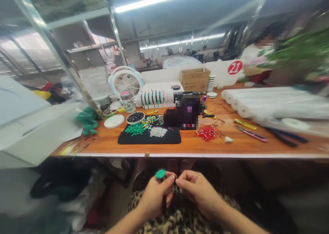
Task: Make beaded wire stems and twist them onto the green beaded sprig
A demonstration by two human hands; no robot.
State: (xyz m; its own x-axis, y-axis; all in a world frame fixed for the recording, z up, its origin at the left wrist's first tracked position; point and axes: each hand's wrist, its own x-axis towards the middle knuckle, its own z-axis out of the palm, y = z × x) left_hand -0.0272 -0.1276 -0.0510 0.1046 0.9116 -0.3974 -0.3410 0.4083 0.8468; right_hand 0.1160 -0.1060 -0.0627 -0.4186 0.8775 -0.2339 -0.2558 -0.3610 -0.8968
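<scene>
1. Two hands' worth of fine fingerwork, low above the patterned cloth (pixel 154 223) on the lap, in front of the table (pixel 218 148) and below its edge.

2. Holding a small green bundle (pixel 160 174) in the left hand (pixel 155 194), just above the bent forefinger and beside the thumb – apparently gripped lower down, at a dark part mostly hidden by fingers.

3. Pressing left thumb to forefinger, with tips turned toward the right hand. Pinching likewise with the right hand (pixel 196 189), thumb against forefinger, almost touching the left tips. Too small to tell what, if anything, lies in that right pinch.

4. In hand, by judgement: a fiddly joining or fixing step at the green bundle, perhaps adding or securing a thin piece. Impossible to confirm from so small a view.

5. Next, probably calling for a steady left grip and a small, careful move of the right fingertips – without crushing or loosening the bundle.

6. Within reach on the black mat (pixel 149 140): green sticks (pixel 135 129), silver beads (pixel 158 132) and coloured beads (pixel 151 122), with dark beads (pixel 135 117) in a round dish at the back. Farther right, lying on the wood: a red pile (pixel 206 133), a pink-handled tool (pixel 251 133) and pliers (pixel 282 137), all out of both hands.
</scene>
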